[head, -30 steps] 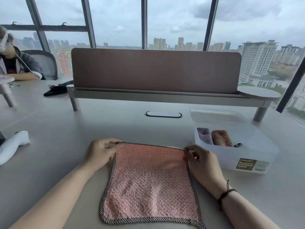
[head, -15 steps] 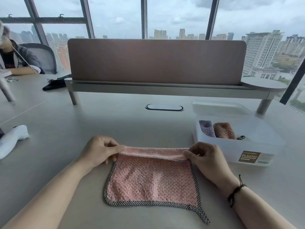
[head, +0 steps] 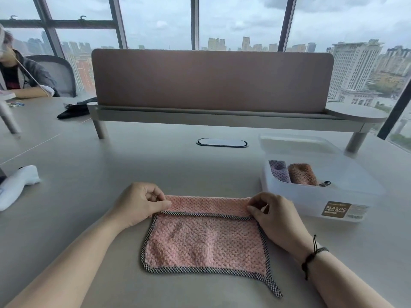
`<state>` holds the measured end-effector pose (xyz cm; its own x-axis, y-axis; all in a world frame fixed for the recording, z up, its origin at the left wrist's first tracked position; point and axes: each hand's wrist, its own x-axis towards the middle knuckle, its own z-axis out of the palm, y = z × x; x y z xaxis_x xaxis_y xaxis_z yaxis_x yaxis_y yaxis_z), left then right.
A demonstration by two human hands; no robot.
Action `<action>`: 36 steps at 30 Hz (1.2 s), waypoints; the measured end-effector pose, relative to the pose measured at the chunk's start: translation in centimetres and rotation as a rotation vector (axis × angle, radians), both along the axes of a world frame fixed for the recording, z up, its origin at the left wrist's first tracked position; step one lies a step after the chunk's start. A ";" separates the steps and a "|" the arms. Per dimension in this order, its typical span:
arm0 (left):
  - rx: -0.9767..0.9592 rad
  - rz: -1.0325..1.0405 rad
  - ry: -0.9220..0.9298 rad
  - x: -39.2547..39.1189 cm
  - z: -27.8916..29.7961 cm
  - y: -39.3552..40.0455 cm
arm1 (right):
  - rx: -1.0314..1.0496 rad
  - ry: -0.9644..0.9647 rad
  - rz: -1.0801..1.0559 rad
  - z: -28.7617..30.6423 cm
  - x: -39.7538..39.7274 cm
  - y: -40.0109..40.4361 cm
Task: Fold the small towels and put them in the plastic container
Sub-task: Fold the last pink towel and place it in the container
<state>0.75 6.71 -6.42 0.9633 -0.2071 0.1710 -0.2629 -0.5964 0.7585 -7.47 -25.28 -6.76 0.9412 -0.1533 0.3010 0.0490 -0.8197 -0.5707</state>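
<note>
A pink towel with a black-and-white checked border lies on the grey table in front of me. Its far edge is turned over toward me in a narrow fold. My left hand pinches the left end of that fold, and my right hand pinches the right end. To the right stands the clear plastic container, open, holding a rolled purple towel and a rolled brown-pink towel.
The container's lid lies behind it. A raised shelf with a brown divider panel crosses the table's far side. A white object lies at the left edge. Another person sits at far left.
Both hands lifted the towel's far edge and folded it toward me. The flat towel now has a folded strip along its far side, wider than half a second ago.
</note>
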 end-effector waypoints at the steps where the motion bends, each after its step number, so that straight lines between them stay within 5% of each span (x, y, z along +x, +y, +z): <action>1: 0.003 0.003 -0.013 0.0 0.0 0.0 | -0.011 -0.004 0.002 0.0 0.0 0.0; 9: 0.248 0.080 -0.305 -0.5 -0.4 -0.6 | -0.140 -0.044 -0.020 -0.1 -0.4 0.6; 13: 0.206 -0.011 -0.504 -1.9 0.5 -2.0 | -0.278 -0.282 -0.051 0.8 -1.5 2.4; 16: 0.318 -0.260 -0.372 -3.6 0.6 -4.1 | -0.304 -0.298 0.126 0.9 -1.9 4.9; 22: 0.816 -0.449 -0.158 -5.6 -0.9 -6.9 | -0.417 0.202 0.370 -0.5 -2.2 7.2; 36: 0.858 -0.314 -0.057 -5.4 -0.6 -5.2 | -0.490 0.289 0.289 -0.6 -2.2 4.8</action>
